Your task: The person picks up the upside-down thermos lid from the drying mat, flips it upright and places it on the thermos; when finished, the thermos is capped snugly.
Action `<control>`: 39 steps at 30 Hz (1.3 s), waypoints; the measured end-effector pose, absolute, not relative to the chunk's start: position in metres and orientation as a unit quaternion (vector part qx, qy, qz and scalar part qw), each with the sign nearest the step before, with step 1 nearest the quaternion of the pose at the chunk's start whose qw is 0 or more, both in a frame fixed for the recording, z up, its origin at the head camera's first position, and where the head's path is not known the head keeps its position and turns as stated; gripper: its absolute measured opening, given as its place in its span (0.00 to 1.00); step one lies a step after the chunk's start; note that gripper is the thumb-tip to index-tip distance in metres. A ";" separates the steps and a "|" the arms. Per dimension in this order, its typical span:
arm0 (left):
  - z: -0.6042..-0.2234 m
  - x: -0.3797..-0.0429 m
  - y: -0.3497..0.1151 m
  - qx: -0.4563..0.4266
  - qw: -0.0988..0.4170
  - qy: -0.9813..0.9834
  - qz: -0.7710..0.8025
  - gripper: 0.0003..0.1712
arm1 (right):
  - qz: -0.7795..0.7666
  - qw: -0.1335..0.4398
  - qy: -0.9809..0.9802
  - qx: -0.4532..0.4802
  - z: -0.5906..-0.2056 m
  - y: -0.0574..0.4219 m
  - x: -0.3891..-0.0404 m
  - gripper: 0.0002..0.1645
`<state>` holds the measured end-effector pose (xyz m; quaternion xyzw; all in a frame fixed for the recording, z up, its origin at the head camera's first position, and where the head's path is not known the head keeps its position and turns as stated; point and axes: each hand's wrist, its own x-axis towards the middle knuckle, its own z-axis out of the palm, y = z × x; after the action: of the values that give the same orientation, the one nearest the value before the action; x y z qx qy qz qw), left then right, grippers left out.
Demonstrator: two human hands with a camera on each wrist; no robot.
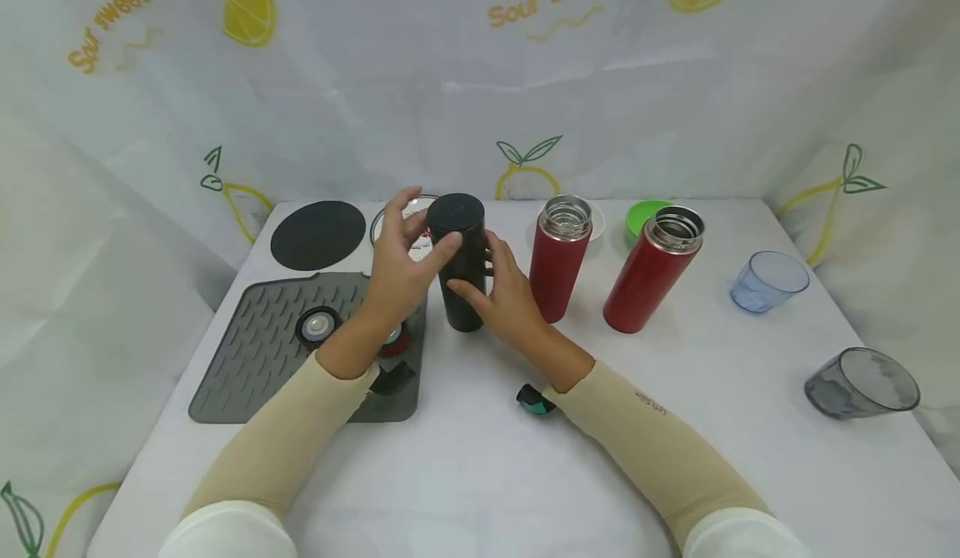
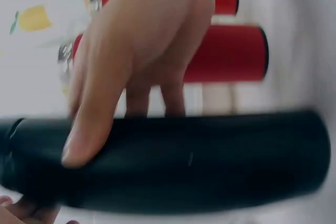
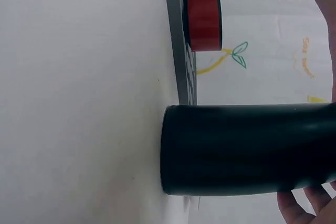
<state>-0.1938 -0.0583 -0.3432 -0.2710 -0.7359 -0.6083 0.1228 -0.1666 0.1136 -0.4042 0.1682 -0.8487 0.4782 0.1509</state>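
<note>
A black thermos bottle point(image 1: 462, 312) with its lid on stands between my two hands, seen side-on in the left wrist view point(image 2: 210, 161) and in the right wrist view point(image 3: 236, 150). At its top, my left hand point(image 1: 400, 276) grips the lid end, thumb across the front. My right hand point(image 1: 512, 301) holds the body lower down from the right side, its thumb in front and fingers curled behind. Just right of it are a red bottle point(image 1: 557, 271) and a second red bottle point(image 1: 647, 287), both lidless with bare steel necks.
Left lies a grey ridged mat point(image 1: 247, 358) bearing a bottle lid point(image 1: 317, 326) and a partly hidden red one point(image 1: 396, 341). Behind is a black disc point(image 1: 318, 236). A green bowl point(image 1: 637, 212), blue glass point(image 1: 767, 281) and grey glass point(image 1: 862, 383) stand right. A small black-and-teal object point(image 1: 534, 401) lies in front.
</note>
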 end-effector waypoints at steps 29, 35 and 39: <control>-0.334 -0.199 -0.038 -0.244 0.103 -0.745 -0.613 0.56 | 0.482 0.164 -0.842 0.178 -0.405 0.116 -0.168 0.48; -0.328 -0.226 -0.054 -0.265 -0.103 -0.680 -0.676 0.45 | 0.479 0.147 -0.848 0.173 -0.406 0.114 -0.168 0.49; -0.330 -0.248 -0.060 -0.341 -0.192 -0.613 -0.686 0.42 | 0.474 0.150 -0.849 0.179 -0.406 0.115 -0.170 0.48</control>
<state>-0.2483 -0.0599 -0.3305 -0.3413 -0.6130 -0.6862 -0.1919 -0.1703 0.1153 -0.4060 0.1789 -0.8492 0.4737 0.1498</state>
